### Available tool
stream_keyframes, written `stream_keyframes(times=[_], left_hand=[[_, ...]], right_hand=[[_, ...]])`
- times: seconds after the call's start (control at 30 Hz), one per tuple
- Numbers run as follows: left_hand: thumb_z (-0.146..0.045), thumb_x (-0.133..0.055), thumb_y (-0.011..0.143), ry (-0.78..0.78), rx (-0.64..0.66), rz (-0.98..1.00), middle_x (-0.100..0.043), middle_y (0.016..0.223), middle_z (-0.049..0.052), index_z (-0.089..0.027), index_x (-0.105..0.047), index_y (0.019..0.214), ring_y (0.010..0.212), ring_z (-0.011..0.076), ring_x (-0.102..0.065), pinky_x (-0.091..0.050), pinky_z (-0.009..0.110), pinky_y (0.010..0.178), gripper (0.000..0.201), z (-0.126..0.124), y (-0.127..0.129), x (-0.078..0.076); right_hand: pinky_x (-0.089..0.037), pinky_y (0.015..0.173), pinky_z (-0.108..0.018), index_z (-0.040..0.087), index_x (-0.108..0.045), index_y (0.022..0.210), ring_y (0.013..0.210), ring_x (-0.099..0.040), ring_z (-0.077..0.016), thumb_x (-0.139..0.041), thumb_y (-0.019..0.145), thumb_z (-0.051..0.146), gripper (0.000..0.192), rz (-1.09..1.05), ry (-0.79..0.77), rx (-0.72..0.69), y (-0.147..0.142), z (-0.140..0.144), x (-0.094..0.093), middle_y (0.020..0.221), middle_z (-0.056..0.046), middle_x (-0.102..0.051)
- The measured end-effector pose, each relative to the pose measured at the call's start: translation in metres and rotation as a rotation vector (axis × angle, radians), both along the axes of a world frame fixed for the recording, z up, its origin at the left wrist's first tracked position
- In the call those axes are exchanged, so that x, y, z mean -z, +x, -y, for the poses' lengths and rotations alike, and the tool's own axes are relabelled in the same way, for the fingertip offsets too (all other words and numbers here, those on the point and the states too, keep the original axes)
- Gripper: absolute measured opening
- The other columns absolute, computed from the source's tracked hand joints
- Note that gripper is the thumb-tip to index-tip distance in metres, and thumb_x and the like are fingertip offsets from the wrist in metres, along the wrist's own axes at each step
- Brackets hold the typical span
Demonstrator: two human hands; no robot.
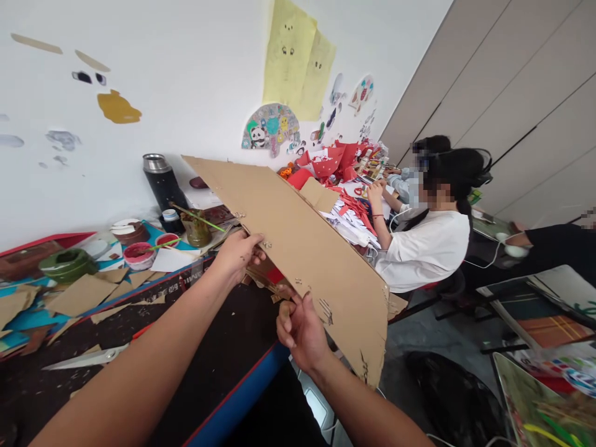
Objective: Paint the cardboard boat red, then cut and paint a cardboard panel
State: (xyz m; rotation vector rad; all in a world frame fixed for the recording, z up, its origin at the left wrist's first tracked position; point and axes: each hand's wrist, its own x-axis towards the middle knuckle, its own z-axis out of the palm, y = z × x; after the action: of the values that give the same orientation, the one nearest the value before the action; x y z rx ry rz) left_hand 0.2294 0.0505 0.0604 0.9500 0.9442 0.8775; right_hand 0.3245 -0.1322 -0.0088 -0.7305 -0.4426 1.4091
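A large flat sheet of brown cardboard [298,230] is held up at a slant above the table, with torn, ragged spots along its near edge and at its lower right end. My left hand [239,253] grips the near edge, thumb on top and fingers partly hidden underneath. Further down the same edge is my right hand [302,329], palm up, its fingers curled and its thumb and forefinger at the edge. Scissors [88,359] lie on the dark table to the left of my left forearm, partly covered by it.
Cardboard scraps [84,292], a green jar [67,266], pink paint pots [139,256] and a black thermos [162,183] crowd the table's left and back. Beyond the sheet sits a person in a white shirt [428,248] near red and white paper strips [354,214]. A black bag [451,391] lies on the floor.
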Motion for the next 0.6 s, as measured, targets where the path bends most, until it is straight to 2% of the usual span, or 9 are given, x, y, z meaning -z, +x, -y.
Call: stream_keyframes(times=[0.1,0.17,0.23,0.3,0.4,0.47,0.53,0.6], left_hand=[[-0.023,-0.079,0.083,0.04,0.014,0.061,-0.068,0.069,0.002,-0.015,-0.065,0.087,0.044,0.0104,-0.057,-0.039,0.02,0.04,0.017,0.002,0.0,-0.007],[-0.036,-0.079,0.086,0.071,0.052,0.106,-0.073,0.081,0.005,-0.016,-0.067,0.095,0.05,0.0115,-0.063,-0.043,0.021,0.044,0.025,0.007,-0.002,-0.005],[-0.049,-0.073,0.091,0.155,0.129,0.08,-0.076,0.096,0.009,-0.017,-0.066,0.104,0.058,0.0137,-0.069,-0.048,0.023,0.049,0.035,0.013,-0.004,0.003],[-0.055,-0.063,0.096,0.274,0.212,-0.037,-0.078,0.105,0.012,-0.019,-0.063,0.11,0.065,0.0165,-0.073,-0.054,0.027,0.054,0.039,0.02,-0.005,0.019],[-0.05,-0.057,0.098,0.356,0.247,-0.175,-0.078,0.104,0.014,-0.019,-0.062,0.113,0.067,0.0212,-0.073,-0.058,0.035,0.06,0.034,0.028,-0.007,0.046],[-0.043,-0.058,0.097,0.439,0.262,-0.266,-0.079,0.102,0.014,-0.02,-0.066,0.112,0.074,0.0257,-0.074,-0.062,0.044,0.07,0.029,0.035,-0.008,0.06],[-0.034,-0.07,0.089,0.546,0.286,-0.345,-0.079,0.106,0.015,-0.021,-0.071,0.107,0.099,0.0334,-0.075,-0.059,0.055,0.094,0.023,0.043,-0.009,0.068],[-0.026,-0.081,0.079,0.698,0.359,-0.423,-0.078,0.12,0.016,-0.021,-0.075,0.109,0.127,0.0398,-0.066,-0.045,0.061,0.115,0.031,0.051,-0.008,0.069]], right_hand=[[-0.016,0.039,-0.022,0.018,-0.078,0.105,0.035,-0.033,-0.006,-0.08,0.089,0.076,0.06,0.064,0.03,0.108,0.004,-0.005,-0.019,0.052,0.009,-0.05],[-0.018,0.04,-0.022,0.017,-0.078,0.095,0.035,-0.033,-0.0059,-0.082,0.091,0.069,0.052,0.11,0.048,0.147,0.008,-0.01,-0.035,0.049,0.009,-0.047],[-0.021,0.04,-0.022,0.017,-0.079,0.094,0.036,-0.033,-0.006,-0.082,0.093,0.064,0.047,0.142,0.072,0.165,0.012,-0.016,-0.051,0.05,0.009,-0.046],[-0.024,0.042,-0.022,0.016,-0.08,0.095,0.037,-0.032,-0.0061,-0.079,0.096,0.064,0.048,0.161,0.104,0.163,0.018,-0.024,-0.065,0.049,0.009,-0.044],[-0.026,0.043,-0.021,0.016,-0.08,0.092,0.037,-0.033,-0.0061,-0.074,0.099,0.067,0.052,0.149,0.121,0.172,0.027,-0.034,-0.079,0.049,0.009,-0.042],[-0.027,0.043,-0.021,0.016,-0.08,0.091,0.037,-0.033,-0.0065,-0.068,0.102,0.068,0.055,0.142,0.123,0.182,0.033,-0.039,-0.084,0.049,0.009,-0.041],[-0.028,0.042,-0.022,0.016,-0.079,0.088,0.037,-0.032,-0.007,-0.062,0.106,0.068,0.058,0.146,0.11,0.181,0.039,-0.042,-0.087,0.048,0.008,-0.041],[-0.028,0.042,-0.022,0.016,-0.078,0.085,0.036,-0.032,-0.0072,-0.057,0.108,0.069,0.061,0.152,0.079,0.168,0.045,-0.044,-0.09,0.047,0.008,-0.041]])
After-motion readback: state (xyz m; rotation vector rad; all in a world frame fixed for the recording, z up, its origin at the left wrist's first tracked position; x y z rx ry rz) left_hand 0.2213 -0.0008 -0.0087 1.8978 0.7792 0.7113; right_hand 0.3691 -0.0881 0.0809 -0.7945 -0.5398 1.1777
